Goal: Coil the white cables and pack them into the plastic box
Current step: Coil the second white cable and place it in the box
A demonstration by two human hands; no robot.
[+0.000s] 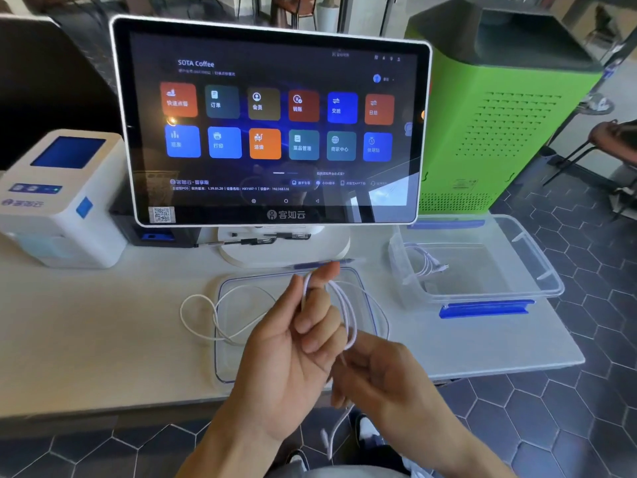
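The left hand point(303, 336) is raised in front of the screen point(272, 122), its fingers curled, and loops of a white cable point(346, 312) go around them. Just beside it, the right hand point(382, 370) pinches the same cable with bent fingers; the loose end hangs below the hands. Another white cable point(203, 315) lies on the lid point(368, 298) before the screen. The plastic box point(482, 270) stands right of the screen, with one coiled cable point(425, 262) inside
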